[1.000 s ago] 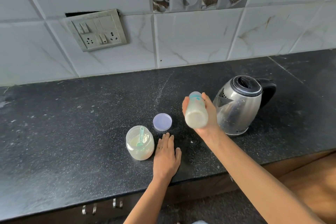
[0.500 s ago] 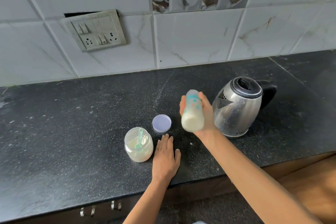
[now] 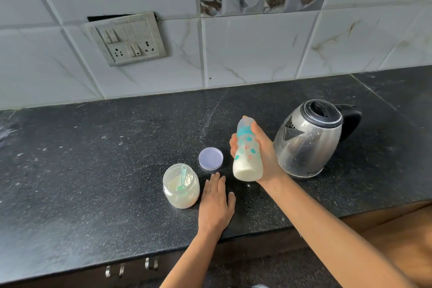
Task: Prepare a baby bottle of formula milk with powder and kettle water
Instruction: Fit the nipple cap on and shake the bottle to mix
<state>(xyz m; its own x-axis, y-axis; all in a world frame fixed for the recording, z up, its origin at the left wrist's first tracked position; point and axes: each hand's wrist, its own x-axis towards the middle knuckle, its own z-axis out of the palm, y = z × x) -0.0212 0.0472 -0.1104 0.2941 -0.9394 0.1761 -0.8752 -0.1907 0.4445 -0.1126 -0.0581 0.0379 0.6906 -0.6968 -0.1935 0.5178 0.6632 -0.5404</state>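
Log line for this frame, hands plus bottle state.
right hand: holds baby bottle, tilted, milky | left hand: flat on counter | powder jar: open, lid beside

Right hand [image 3: 261, 154] raised, fingers wrapped in a closed grip; left hand [image 3: 216, 206] flat, palm down, near the countertop's [image 3: 93, 170] front edge.

Counter [image 3: 93, 182] left open; kettle [image 3: 308, 142] blocks right side.

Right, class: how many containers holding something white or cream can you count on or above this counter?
2. The baby bottle, with milk in it, is held in the right hand above the counter. The open powder jar, scoop inside, stands beside the left hand. The kettle's contents are hidden.
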